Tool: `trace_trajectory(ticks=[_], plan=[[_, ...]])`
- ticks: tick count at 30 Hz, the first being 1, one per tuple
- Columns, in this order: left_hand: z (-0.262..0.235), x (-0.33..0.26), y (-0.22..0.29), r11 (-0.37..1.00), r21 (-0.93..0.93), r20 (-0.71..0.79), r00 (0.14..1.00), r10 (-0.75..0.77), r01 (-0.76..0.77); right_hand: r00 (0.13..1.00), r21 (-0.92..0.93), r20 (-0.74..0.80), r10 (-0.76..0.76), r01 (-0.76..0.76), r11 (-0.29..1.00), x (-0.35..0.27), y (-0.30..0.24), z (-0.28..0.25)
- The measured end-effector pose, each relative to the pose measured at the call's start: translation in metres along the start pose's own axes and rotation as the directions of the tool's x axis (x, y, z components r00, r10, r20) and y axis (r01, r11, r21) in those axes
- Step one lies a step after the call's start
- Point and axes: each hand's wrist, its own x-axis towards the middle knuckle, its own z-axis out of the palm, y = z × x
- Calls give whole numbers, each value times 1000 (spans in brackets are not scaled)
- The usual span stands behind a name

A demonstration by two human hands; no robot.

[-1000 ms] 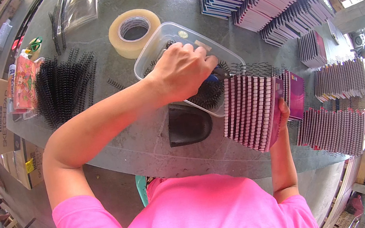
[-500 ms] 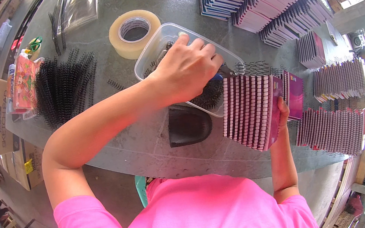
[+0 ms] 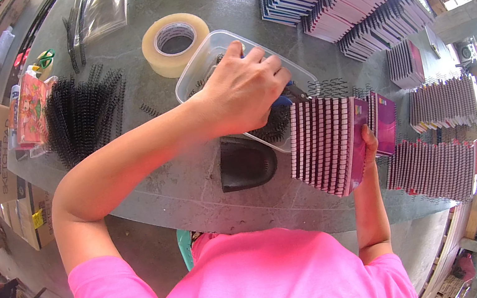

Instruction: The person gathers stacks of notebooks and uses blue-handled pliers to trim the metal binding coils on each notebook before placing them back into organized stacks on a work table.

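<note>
My left hand [image 3: 246,88] is closed around blue-handled pliers [image 3: 298,93], held over a clear plastic container [image 3: 182,84]. The plier jaws point right, at the far end of a stack of spiral-bound notebooks [image 3: 321,147], where loose coil ends [image 3: 329,88] stick out. My right hand [image 3: 370,143] grips that stack from its right side, thumb against the purple cover, with the black coil spines facing me. Bits of black coil [image 3: 275,125] lie in the container, partly hidden under my left hand. Another purple notebook [image 3: 384,124] stands just behind my right hand.
A tape roll [image 3: 156,63] lies beyond the container, and a black rounded pad [image 3: 247,163] on its near side. Black coils [image 3: 84,115] are heaped at left. More notebook stacks stand at right [image 3: 434,170] and far right [image 3: 346,1]. The grey table [image 3: 197,206] curves along its near edge.
My left hand has shifted slightly, and the plier jaws now show beyond its fingers, close to the notebooks' far end. The stack and my right hand have hardly moved.
</note>
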Motion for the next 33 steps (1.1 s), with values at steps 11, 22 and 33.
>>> trace_trajectory(ticks=[11, 22, 33], plan=[[-7, -1, -7, 999, 15, 38, 998, -44, 43, 997, -78, 72, 20, -15, 997, 0, -3, -8], [1, 3, 4, 998, -27, 94, 994, -60, 63, 996, -50, 74, 40, -37, 998, 0, -4, -3], [-10, 3, 2, 995, -99, -56, 998, -11, 6, 999, -73, -22, 43, -44, 996, -3, -3, 10]])
